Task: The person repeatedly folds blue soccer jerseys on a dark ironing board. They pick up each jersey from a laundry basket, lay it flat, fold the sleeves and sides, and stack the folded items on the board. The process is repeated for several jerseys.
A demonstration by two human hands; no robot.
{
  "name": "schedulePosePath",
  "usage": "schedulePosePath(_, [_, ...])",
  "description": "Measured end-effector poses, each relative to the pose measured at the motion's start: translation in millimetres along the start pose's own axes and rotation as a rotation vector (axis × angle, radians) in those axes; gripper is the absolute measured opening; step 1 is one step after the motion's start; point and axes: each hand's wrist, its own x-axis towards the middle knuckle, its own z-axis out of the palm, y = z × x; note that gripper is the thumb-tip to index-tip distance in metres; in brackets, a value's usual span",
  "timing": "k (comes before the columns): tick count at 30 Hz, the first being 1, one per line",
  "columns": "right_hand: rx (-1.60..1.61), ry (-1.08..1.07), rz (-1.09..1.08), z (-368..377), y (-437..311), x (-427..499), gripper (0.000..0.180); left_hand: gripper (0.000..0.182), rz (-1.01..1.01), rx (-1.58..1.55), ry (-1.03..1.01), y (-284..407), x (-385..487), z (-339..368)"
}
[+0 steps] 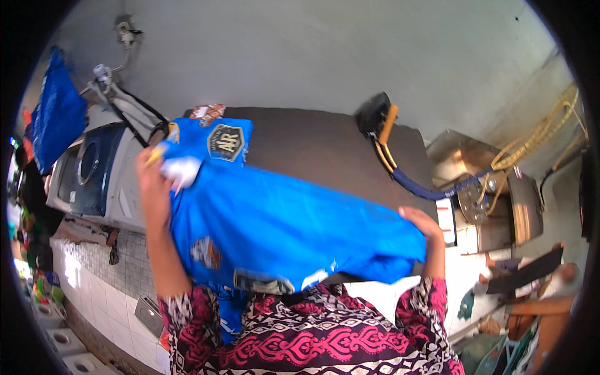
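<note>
A bright blue printed garment [300, 206] is stretched between my two hands over a brown-topped table [300, 136]. My left hand [154, 173] grips its far left end, near a white patch of cloth. At the right end, my right hand [424, 222] holds the blue cloth, fingers partly under it. Another blue cloth with a shield-shaped print [227, 142] lies flat on the table's left part, beyond the held one. More blue cloth [228, 304] hangs at my lap. The picture is blurred around the left hand.
An iron [374, 115] with an orange handle stands at the table's back right, its wrapped cord [422, 190] running right. Left are a washing machine [93, 164] and a hanging blue cloth [58, 112]. A person [558, 281] is on the floor at the right.
</note>
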Motion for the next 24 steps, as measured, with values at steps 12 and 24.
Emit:
schedulePosePath(12, [-0.316, 0.682, 0.051, 90.4, 192.8, -65.5, 0.045, 0.067, -0.5, 0.325, -0.16, -240.0, -221.5, -49.0])
schedulePosePath(24, [0.097, 0.829, -0.141, 51.5, 181.3, -58.5, 0.012, 0.042, -0.832, -0.247, -0.46, -215.7, -191.2, -107.5])
